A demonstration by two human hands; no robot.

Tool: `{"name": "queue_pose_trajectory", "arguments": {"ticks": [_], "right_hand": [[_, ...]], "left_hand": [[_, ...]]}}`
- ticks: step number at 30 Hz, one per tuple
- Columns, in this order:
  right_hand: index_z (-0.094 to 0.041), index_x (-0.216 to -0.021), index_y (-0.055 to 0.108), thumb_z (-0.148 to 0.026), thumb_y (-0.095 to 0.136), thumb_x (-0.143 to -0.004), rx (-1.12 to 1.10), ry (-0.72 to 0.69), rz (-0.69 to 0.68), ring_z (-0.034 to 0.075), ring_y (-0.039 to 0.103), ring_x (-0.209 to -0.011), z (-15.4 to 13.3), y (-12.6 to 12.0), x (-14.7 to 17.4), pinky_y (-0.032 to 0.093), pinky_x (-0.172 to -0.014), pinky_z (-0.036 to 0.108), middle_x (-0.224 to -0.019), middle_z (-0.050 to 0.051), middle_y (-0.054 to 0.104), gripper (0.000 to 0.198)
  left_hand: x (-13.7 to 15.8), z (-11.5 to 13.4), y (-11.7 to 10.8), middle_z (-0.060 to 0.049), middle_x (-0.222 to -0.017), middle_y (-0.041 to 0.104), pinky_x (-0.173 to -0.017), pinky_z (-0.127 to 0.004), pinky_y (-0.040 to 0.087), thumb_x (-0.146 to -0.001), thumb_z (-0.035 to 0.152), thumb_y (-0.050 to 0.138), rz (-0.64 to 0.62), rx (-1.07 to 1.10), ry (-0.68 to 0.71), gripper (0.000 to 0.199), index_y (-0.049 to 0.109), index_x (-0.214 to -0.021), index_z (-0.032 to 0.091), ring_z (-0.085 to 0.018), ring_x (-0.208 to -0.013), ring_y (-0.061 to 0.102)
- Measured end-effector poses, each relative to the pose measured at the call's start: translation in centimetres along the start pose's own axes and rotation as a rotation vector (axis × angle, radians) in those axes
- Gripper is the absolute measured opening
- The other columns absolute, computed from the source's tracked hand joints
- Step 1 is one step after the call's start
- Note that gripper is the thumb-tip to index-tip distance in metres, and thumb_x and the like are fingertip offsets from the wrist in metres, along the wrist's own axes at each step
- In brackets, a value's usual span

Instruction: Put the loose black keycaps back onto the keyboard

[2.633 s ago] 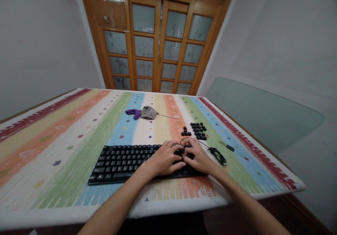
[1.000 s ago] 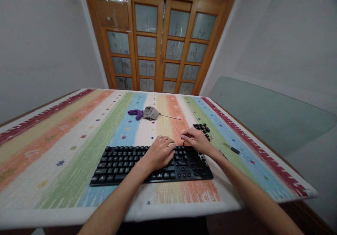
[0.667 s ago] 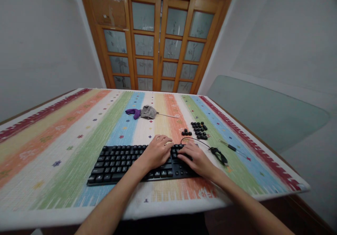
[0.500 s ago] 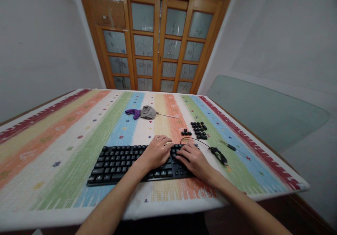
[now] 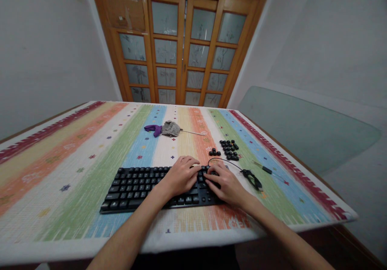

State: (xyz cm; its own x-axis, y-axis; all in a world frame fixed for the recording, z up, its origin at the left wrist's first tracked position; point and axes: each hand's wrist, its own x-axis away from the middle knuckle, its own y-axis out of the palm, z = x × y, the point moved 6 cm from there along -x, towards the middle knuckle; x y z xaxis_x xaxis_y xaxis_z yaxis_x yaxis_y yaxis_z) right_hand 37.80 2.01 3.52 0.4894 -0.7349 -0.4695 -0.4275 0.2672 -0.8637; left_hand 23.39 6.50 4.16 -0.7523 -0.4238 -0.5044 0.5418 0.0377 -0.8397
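A black keyboard (image 5: 133, 189) lies flat along the near side of the table. My left hand (image 5: 183, 175) rests across its upper middle, fingers bent over the back edge and gripping it. Over the right part of the keyboard is my right hand (image 5: 222, 181), with thumb and index finger brought close together at the keys. Whatever may be between those fingertips is too small to make out. Bare sockets show on the keyboard's right part, partly covered by this hand. Several loose black keycaps (image 5: 230, 150) lie in rows behind it, with a smaller group of keycaps (image 5: 214, 152) to their left.
The keyboard's cable (image 5: 252, 180) is bundled at the right. Beyond it lies a thin tool with a black handle (image 5: 266, 169). Farther back are a grey cloth (image 5: 171, 129), a purple cloth (image 5: 154, 130) and a thin rod (image 5: 193, 132). A striped tablecloth (image 5: 75, 189) covers the table.
My right hand has lifted slightly and its fingers have curled more, shifting a little to the right. My left hand stays on the keyboard.
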Motion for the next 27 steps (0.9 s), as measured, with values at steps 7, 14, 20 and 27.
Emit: {"name": "queue_pose_trajectory", "arguments": {"ticks": [7, 14, 20, 27], "right_hand": [[-0.021, -0.092, 0.07, -0.02, 0.058, -0.093, -0.112, 0.04, 0.043, 0.025, 0.056, -0.097, 0.6, 0.0, 0.0, 0.051, -0.089, 0.047, -0.097, 0.008, 0.063, 0.012], [-0.02, -0.083, 0.066, -0.019, 0.061, -0.086, -0.173, 0.061, 0.023, 0.027, 0.053, -0.107, 1.1, 0.0, 0.3, 0.047, -0.096, 0.049, -0.107, 0.01, 0.059, 0.006], [-0.02, -0.084, 0.069, -0.023, 0.058, -0.091, -0.148, 0.065, 0.02, 0.028, 0.051, -0.111, 1.1, -0.3, 0.4, 0.042, -0.1, 0.051, -0.11, 0.01, 0.058, 0.013], [-0.02, -0.082, 0.068, -0.022, 0.061, -0.09, -0.112, 0.083, -0.022, 0.028, 0.051, -0.109, 0.9, 0.5, 0.3, 0.042, -0.098, 0.051, -0.11, 0.01, 0.058, 0.011]], "left_hand": [[0.0, 1.0, -0.1, -0.007, -0.117, 0.066, -0.099, -0.042, 0.045, -0.087, 0.016, 0.061, -0.003, 0.133, 0.043, 0.018, 0.075, -0.096, 0.023, -0.024, -0.112, 0.056], [0.1, 1.3, 0.5, -0.008, -0.124, 0.063, -0.104, -0.045, 0.043, -0.087, 0.021, 0.066, -0.058, 0.118, 0.033, 0.022, 0.075, -0.107, 0.024, -0.027, -0.121, 0.051], [0.0, 1.5, 1.0, -0.008, -0.131, 0.061, -0.106, -0.047, 0.041, -0.088, 0.026, 0.066, -0.066, 0.104, 0.051, 0.013, 0.076, -0.096, 0.021, -0.029, -0.125, 0.049], [-0.1, 1.8, 1.2, -0.008, -0.132, 0.06, -0.107, -0.048, 0.041, -0.09, 0.029, 0.065, -0.082, 0.077, 0.049, 0.015, 0.075, -0.098, 0.022, -0.029, -0.126, 0.047]]}}
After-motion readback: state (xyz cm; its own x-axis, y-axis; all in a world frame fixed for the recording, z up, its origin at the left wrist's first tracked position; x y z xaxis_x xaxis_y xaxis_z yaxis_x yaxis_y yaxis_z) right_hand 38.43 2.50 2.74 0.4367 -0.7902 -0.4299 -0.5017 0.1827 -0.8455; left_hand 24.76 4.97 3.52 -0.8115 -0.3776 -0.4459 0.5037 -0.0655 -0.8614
